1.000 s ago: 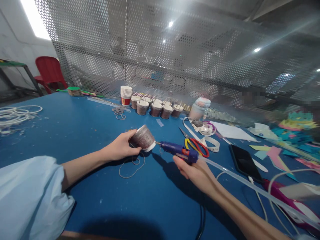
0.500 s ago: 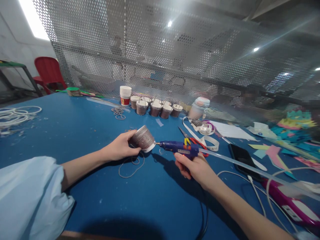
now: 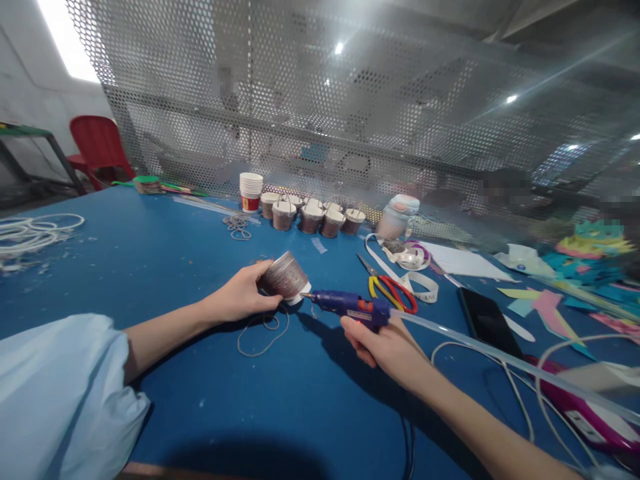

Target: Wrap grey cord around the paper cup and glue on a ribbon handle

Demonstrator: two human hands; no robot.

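Observation:
My left hand (image 3: 247, 291) is closed round a paper cup (image 3: 286, 277) wrapped in grey-brown cord, tilted on its side with its white rim toward the right. A loose tail of the cord (image 3: 265, 351) curls on the table below it. In my right hand (image 3: 383, 343) is a blue hot glue gun (image 3: 350, 305), its nozzle at the cup's white rim. Out of the gun's back runs a long clear glue stick (image 3: 450, 333). Whether the nozzle touches the rim, I cannot tell.
Several cord-wrapped cups (image 3: 311, 219) and a stack of paper cups (image 3: 251, 192) stand at the back of the blue table (image 3: 200, 413). Scissors (image 3: 395, 291), a white tape (image 3: 423, 285), a phone (image 3: 487, 323) and cables lie right. White cord coils (image 3: 40, 230) lie left.
The glue gun in my right hand has shifted slightly left and down along the cup's rim, uncovering the scissors' handles. My left hand and the cup have barely moved.

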